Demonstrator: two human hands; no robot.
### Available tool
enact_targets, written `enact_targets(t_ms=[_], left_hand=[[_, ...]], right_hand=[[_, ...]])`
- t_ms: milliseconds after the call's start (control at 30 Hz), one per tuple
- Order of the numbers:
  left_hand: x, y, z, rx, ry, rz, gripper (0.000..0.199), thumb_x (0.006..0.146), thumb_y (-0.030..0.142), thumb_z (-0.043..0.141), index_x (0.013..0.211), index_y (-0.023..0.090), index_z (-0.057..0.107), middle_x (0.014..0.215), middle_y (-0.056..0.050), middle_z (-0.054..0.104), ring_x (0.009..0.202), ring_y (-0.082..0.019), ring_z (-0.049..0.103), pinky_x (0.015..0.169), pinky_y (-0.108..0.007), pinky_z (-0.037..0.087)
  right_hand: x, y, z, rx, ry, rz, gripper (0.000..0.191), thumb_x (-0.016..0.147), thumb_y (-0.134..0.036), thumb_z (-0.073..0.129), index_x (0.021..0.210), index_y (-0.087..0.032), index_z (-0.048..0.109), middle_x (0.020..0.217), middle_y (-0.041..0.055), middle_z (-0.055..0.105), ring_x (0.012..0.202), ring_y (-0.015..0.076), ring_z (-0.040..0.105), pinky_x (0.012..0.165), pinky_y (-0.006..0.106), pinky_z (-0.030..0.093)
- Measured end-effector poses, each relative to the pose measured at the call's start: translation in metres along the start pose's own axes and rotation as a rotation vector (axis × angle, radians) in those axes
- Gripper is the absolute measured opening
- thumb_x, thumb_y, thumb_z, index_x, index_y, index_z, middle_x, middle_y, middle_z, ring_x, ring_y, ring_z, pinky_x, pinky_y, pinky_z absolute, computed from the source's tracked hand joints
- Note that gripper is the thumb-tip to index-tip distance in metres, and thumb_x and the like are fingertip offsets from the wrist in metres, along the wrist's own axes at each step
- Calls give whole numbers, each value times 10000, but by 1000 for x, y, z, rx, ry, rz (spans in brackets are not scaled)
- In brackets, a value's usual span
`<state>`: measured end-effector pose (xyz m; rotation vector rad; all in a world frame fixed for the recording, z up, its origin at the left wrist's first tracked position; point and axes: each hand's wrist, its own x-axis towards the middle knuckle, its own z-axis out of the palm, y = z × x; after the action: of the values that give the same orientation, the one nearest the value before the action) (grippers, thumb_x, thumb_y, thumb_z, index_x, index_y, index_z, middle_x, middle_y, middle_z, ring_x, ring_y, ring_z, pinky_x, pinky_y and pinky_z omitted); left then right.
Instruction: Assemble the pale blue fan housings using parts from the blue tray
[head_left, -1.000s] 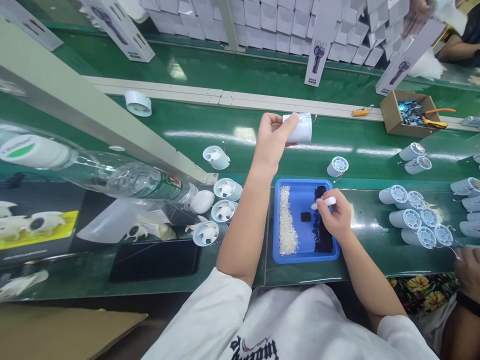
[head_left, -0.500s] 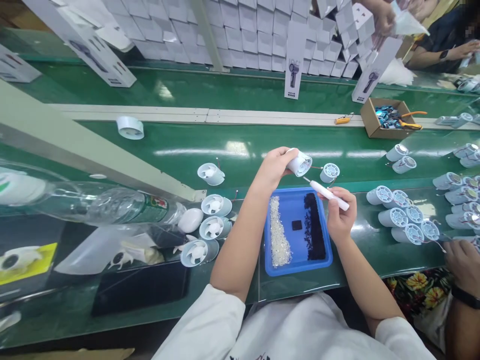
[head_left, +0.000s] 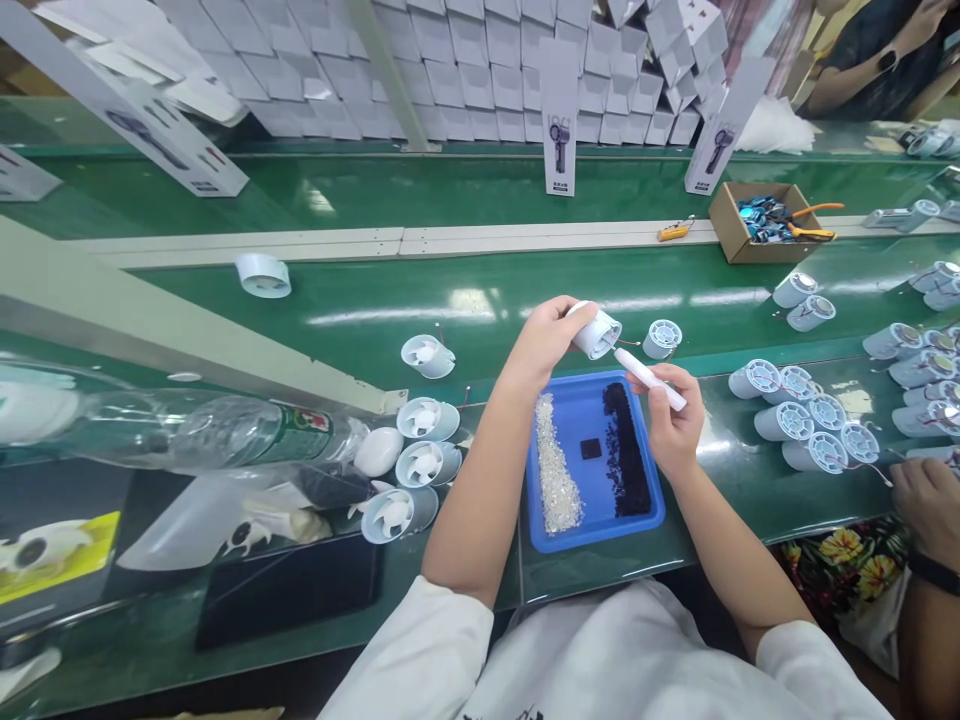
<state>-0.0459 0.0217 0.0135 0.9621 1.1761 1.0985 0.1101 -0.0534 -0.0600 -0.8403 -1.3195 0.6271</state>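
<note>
My left hand (head_left: 547, 340) is closed round a pale blue-white cylindrical fan housing (head_left: 598, 334), its vented end tilted toward my right side. A thin wire sticks out beside it. In my right hand (head_left: 675, 425) is a white pen-shaped screwdriver (head_left: 646, 376), its thin tip at the vented end of the housing; whether it touches a screw I cannot tell. Below both hands lies a blue tray (head_left: 596, 515) with a strip of clear-white bits (head_left: 556, 470), a strip of small black pieces (head_left: 631, 460) and a black square (head_left: 591, 449). Another fan housing (head_left: 663, 340) stands just beyond the screwdriver.
Several fan housings with blades (head_left: 424, 465) stand left of my arm; more housings (head_left: 814, 430) are grouped at right. A plastic bottle (head_left: 247, 430) lies at left. A cardboard box (head_left: 731, 225) holds blue parts and orange-handled pliers. Another person's hand (head_left: 930, 510) rests at the right edge.
My right hand has shifted slightly left, bringing the screwdriver's tip closer to the end of the housing. The housing stays in my left hand. The view has shifted a little.
</note>
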Motion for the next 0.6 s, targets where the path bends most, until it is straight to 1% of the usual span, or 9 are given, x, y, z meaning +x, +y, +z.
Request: enact_targets(t_ms=[200, 300, 400, 433, 500, 567, 600], left_hand=[[-1, -1, 2, 44, 2, 19, 198, 854, 207, 605, 676, 166, 528, 672, 18, 550, 621, -109, 516, 569, -207, 431], [-3, -1, 3, 66, 16, 18, 224, 866, 233, 614, 675, 168, 516, 678, 15, 546, 614, -112, 514, 564, -213, 429], [-7, 0, 4, 109, -3, 17, 256, 862, 260, 643, 670, 173, 498, 675, 14, 539, 608, -116, 512, 559, -222, 420], [-8, 0, 4, 134, -4, 34, 270, 859, 266, 649, 663, 176, 487, 664, 18, 529, 604, -115, 504, 555, -222, 408], [-10, 0, 5, 188, 20, 95, 294, 855, 268, 649, 648, 183, 458, 638, 29, 500, 598, -112, 478, 548, -218, 375], [-12, 1, 6, 221, 67, 153, 303, 850, 249, 628, 632, 189, 426, 622, 37, 478, 595, -109, 451, 546, -217, 347], [-12, 0, 6, 228, 86, 173, 301, 844, 237, 616, 623, 190, 417, 621, 38, 472, 594, -108, 440, 547, -217, 338]], right_hand=[[-1, -1, 0, -65, -3, 70, 241, 963, -468, 528, 1035, -240, 548, 985, 50, 583, 823, 186, 692, 720, 354, 594], [-3, -1, -1, -77, -33, 82, 262, 959, -476, 524, 1051, -232, 556, 996, 69, 610, 819, 198, 688, 762, 386, 587], [-5, 0, -2, -83, -54, 104, 290, 949, -483, 529, 1072, -225, 573, 1006, 86, 635, 818, 206, 680, 815, 409, 565], [-5, 0, -3, -91, -49, 121, 302, 947, -487, 526, 1082, -223, 579, 982, 82, 642, 800, 203, 673, 807, 401, 558], [-6, 1, -3, -125, -44, 173, 322, 941, -488, 524, 1098, -216, 597, 882, 55, 640, 715, 180, 633, 735, 359, 540], [-5, 0, -3, -183, -96, 250, 337, 925, -484, 544, 1099, -207, 627, 769, 17, 613, 624, 153, 562, 630, 304, 495], [-5, 0, -2, -207, -150, 292, 340, 916, -481, 553, 1087, -201, 642, 721, 2, 594, 591, 142, 527, 587, 283, 465]])
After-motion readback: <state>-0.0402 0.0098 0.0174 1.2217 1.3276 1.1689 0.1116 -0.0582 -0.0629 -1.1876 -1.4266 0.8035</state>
